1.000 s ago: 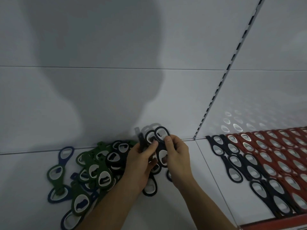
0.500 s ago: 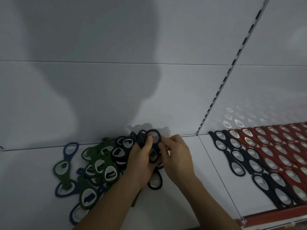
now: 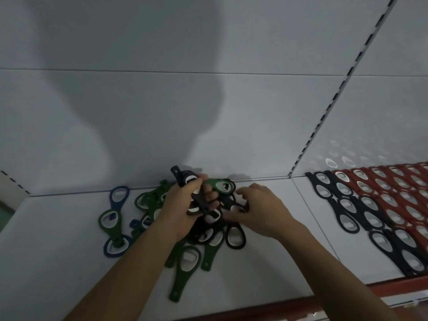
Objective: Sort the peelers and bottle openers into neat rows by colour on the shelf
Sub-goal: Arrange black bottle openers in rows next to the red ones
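A loose pile of green, blue and black bottle openers [image 3: 148, 212] lies on the white shelf [image 3: 58, 251] at centre left. My left hand [image 3: 183, 209] grips a bunch of black openers [image 3: 185, 179] above the pile, thumb over them. My right hand [image 3: 259, 209] reaches into the pile's right side, its fingers curled at a black opener [image 3: 234, 207] lying there. A green opener [image 3: 222, 185] sits just behind both hands. To the right lie neat rows of dark navy openers [image 3: 347, 216] and red openers [image 3: 398, 195].
The white back wall [image 3: 162, 112] rises right behind the pile. A slotted upright [image 3: 324, 117] divides the wall panels. A red shelf edge strip [image 3: 278, 309] runs along the front. Bare shelf lies between the pile and the navy rows.
My right hand has let go of the bunch and dropped to the pile's right side. My left hand keeps the black openers. The view has shifted left.
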